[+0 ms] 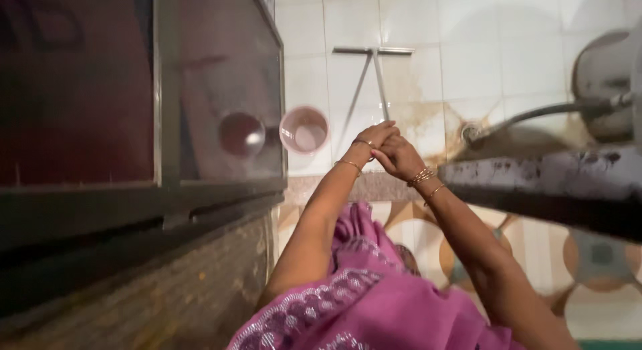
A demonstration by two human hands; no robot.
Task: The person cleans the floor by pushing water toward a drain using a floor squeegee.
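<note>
- Tiled floor (414,229) with round orange and grey patterns lies below me, and pale square wall tiles (488,69) rise beyond it.
- Nearest, my pink embroidered cloth (374,303) drapes across my lap.
- Further out, my left hand (374,137) and right hand (396,156) are pressed together, fingers closed over each other, holding nothing I can make out.
- I count one thin bangle on my left wrist (348,164) and several on the right.
- One pink cup (304,130) sits just left of my hands, apart from them; its reflection shows in the glass panel (227,89).
- One squeegee (374,62) leans on the wall, farthest off.
- One dark hose (535,112) runs at right.
</note>
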